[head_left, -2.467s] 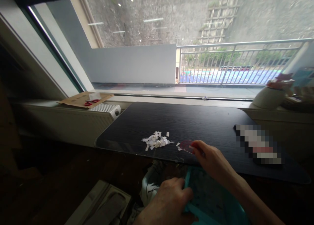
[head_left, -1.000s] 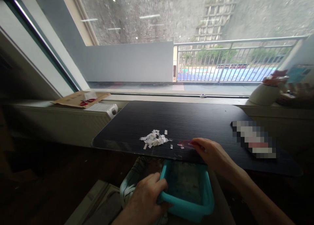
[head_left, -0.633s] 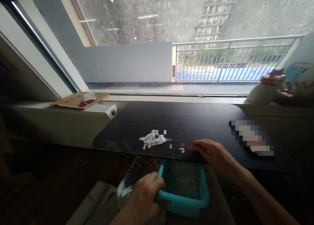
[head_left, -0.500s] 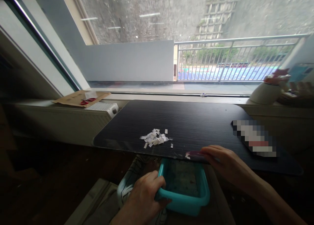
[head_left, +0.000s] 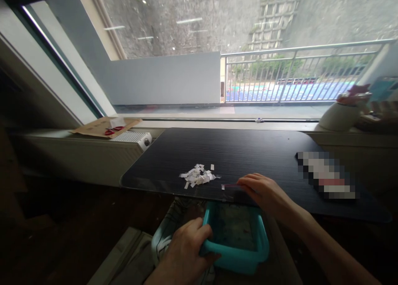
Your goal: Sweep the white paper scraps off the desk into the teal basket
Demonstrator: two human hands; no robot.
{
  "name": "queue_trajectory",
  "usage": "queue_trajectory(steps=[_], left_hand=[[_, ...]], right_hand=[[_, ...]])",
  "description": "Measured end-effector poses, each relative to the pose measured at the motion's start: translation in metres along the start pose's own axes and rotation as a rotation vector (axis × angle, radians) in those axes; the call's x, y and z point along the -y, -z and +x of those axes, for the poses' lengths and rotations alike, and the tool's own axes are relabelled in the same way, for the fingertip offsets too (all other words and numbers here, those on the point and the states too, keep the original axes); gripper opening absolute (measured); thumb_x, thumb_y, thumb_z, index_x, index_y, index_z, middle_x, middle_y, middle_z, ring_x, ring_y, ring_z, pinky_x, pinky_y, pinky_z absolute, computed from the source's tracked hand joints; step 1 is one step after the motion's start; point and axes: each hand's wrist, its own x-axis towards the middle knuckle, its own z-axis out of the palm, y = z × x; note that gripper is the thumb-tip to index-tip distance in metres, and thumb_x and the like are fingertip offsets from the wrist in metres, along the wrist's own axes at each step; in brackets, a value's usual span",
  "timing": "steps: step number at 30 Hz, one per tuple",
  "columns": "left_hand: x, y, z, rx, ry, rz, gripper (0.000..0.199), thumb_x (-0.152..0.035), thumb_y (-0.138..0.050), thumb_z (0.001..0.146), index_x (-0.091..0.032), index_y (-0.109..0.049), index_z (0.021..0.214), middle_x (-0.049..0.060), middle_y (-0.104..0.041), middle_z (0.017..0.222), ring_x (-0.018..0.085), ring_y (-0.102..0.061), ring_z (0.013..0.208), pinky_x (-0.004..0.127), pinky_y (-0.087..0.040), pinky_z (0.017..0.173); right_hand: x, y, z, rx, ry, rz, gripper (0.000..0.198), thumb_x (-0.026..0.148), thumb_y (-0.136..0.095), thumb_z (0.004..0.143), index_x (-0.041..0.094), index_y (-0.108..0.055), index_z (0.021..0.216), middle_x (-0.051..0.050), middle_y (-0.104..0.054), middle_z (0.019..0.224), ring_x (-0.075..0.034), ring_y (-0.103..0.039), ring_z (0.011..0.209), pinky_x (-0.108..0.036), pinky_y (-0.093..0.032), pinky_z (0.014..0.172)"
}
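My left hand (head_left: 188, 249) is closed round the left rim of a turquoise plastic basin (head_left: 238, 260), which sits just below the near edge of the black table (head_left: 236, 150). Over the tabletop, my right hand (head_left: 264, 189) pinches a thin, flat pinkish-purple strip (head_left: 231, 185); its exact kind is unclear. The strip's left end meets a lone paper scrap (head_left: 223, 187). Left of it lies a loose heap of small white paper scraps (head_left: 198, 176). Inside the basin a few pale specks show dimly.
A pixelated dark flat object (head_left: 326, 177) lies at the table's right. Beyond the left end are a white radiator (head_left: 132, 140), brown paper (head_left: 93, 127) and red-handled scissors (head_left: 113, 130). On the right of the sill stands a white rounded pot (head_left: 334, 117).
My right hand has moved left and away from the near table edge, carrying the strip. A scrap at the edge is gone from view there. My left hand keeps its hold on the basin.
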Motion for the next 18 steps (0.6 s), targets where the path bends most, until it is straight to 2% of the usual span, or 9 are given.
queue_trajectory(steps=[4, 7, 14, 18], left_hand=[[0.0, 0.0, 0.002, -0.013, -0.026, -0.02, 0.022, -0.015, -0.073, 0.07, -0.02, -0.052, 0.075, -0.003, -0.052, 0.08, 0.017, -0.051, 0.079, 0.026, -0.033, 0.065], [-0.004, 0.0, 0.005, -0.004, -0.039, -0.025, 0.021, -0.018, -0.073, 0.072, -0.02, -0.052, 0.074, -0.003, -0.052, 0.08, 0.017, -0.051, 0.078, 0.027, -0.033, 0.065], [-0.006, 0.004, 0.003, 0.005, -0.006, -0.004, 0.021, -0.017, -0.073, 0.07, -0.02, -0.053, 0.076, -0.002, -0.053, 0.083, 0.018, -0.052, 0.081, 0.026, -0.034, 0.066], [-0.003, 0.009, 0.0, 0.024, 0.021, 0.01, 0.018, -0.018, -0.071, 0.072, -0.02, -0.054, 0.075, -0.002, -0.054, 0.083, 0.018, -0.053, 0.082, 0.026, -0.035, 0.066]], right_hand=[[-0.007, 0.022, -0.035, 0.028, -0.017, -0.015, 0.023, 0.02, -0.045, 0.091, 0.023, -0.067, 0.1, -0.005, -0.07, 0.098, -0.017, -0.062, 0.089, -0.027, -0.05, 0.077], [-0.005, 0.028, -0.044, -0.004, -0.046, -0.021, 0.023, 0.022, -0.045, 0.092, 0.023, -0.067, 0.099, -0.005, -0.07, 0.097, -0.017, -0.062, 0.089, -0.027, -0.05, 0.076], [0.007, -0.006, 0.005, -0.03, -0.004, 0.021, 0.026, 0.023, -0.044, 0.093, 0.021, -0.068, 0.101, -0.006, -0.07, 0.097, -0.018, -0.062, 0.088, -0.029, -0.049, 0.077], [0.013, -0.01, 0.009, 0.017, 0.011, 0.054, 0.025, 0.023, -0.044, 0.093, 0.022, -0.067, 0.101, -0.005, -0.07, 0.096, -0.017, -0.062, 0.087, -0.028, -0.048, 0.076]])
